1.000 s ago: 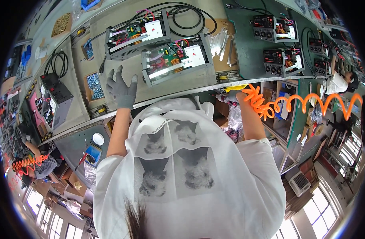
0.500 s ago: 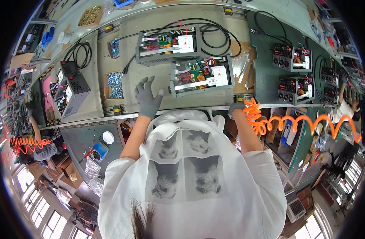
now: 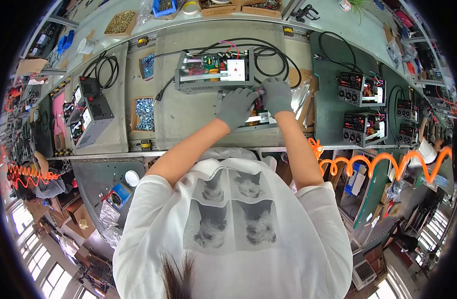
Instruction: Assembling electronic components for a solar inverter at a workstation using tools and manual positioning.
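Near unit: the open electronics unit [image 3: 261, 119] lies just right of the upper centre of the frame, partly covered by both hands; its white panel and lower edge show below them.
Left grip: the grey-gloved left hand [image 3: 236, 107] lies over the unit's left part, fingers pointing up and right; whether they are apart or clamped on anything, I cannot tell.
Right grip: the grey-gloved right hand [image 3: 277, 94] bends in over the unit's upper right, fingertips near the left hand's; its closure is hidden, so I cannot tell.
Far unit: a second open unit [image 3: 213, 85] stands on the bench [image 3: 188, 119], just above the left hand in the frame.
Screws: a box of blue screws [image 3: 145, 113], left of upper centre.
Strips: clear strips [image 3: 300, 97], just right of the right hand.
Hose: an orange coiled hose [image 3: 399, 177], right side of the frame.
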Demonstrator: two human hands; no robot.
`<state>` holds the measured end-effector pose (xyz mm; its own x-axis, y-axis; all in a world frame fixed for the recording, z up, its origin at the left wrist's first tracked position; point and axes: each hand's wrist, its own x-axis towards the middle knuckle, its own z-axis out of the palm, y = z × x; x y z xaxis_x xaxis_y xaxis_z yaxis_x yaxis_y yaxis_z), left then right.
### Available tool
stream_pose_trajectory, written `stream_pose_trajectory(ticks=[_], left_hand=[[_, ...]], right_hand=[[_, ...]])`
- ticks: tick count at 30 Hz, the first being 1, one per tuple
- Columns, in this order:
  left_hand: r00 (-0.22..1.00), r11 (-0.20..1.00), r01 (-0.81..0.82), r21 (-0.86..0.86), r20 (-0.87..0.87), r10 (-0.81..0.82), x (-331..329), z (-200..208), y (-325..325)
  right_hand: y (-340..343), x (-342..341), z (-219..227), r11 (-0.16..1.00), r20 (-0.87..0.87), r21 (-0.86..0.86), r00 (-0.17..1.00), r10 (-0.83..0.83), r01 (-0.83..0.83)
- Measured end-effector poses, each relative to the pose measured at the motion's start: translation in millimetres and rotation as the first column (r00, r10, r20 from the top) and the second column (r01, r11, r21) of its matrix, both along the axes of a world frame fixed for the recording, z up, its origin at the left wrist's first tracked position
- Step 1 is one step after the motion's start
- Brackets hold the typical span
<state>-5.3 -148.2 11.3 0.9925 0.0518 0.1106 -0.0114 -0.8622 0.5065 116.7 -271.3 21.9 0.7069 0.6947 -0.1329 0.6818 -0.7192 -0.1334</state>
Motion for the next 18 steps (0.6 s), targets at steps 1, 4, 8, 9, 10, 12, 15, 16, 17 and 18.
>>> stream_pose_trajectory(ticks=[1, 4, 8, 9, 10, 12, 15, 16, 17, 18], left_hand=[[1.000, 1.000, -0.002, 0.000, 0.001, 0.002, 7, -2, -1], [0.997, 0.997, 0.040, 0.062, -0.069, -0.035, 17, -6, -3], [0.978, 0.958, 0.184, 0.221, -0.138, -0.156, 24, -16, -2], [0.968, 0.938, 0.233, 0.258, -0.151, -0.199, 26, -19, 1], [0.989, 0.964, 0.151, 0.219, -0.033, -0.147, 28, -20, 2], [0.993, 0.980, 0.095, 0.173, -0.081, -0.082, 37, -22, 0], [0.997, 0.996, 0.018, 0.092, -0.078, -0.011, 51, -20, -3], [0.998, 0.999, 0.012, 0.047, -0.069, -0.009, 56, -18, -8], [0.998, 1.000, 0.005, 0.002, -0.060, -0.005, 61, -15, -12], [0.995, 0.999, -0.040, 0.007, -0.094, 0.041, 66, -13, -14]], right_hand=[[-7, 2, -9, 1.000, 0.001, 0.000, 1.000, 0.002, -0.002], [-47, -4, -21, 0.879, 0.074, 0.442, 0.970, -0.233, 0.178], [-66, -32, -40, 0.658, -0.061, 0.629, 0.871, -0.488, 0.413], [-66, -35, -44, 0.656, -0.064, 0.625, 0.866, -0.496, 0.422], [-64, -37, -47, 0.635, -0.079, 0.648, 0.866, -0.493, 0.421], [-64, -38, -54, 0.608, -0.062, 0.688, 0.866, -0.496, 0.397], [-60, -40, -50, 0.601, -0.072, 0.687, 0.861, -0.503, 0.408], [-61, -39, -48, 0.604, -0.084, 0.682, 0.864, -0.497, 0.413], [-61, -39, -47, 0.600, -0.089, 0.680, 0.861, -0.501, 0.420], [-61, -39, -45, 0.605, -0.096, 0.674, 0.862, -0.497, 0.424]])
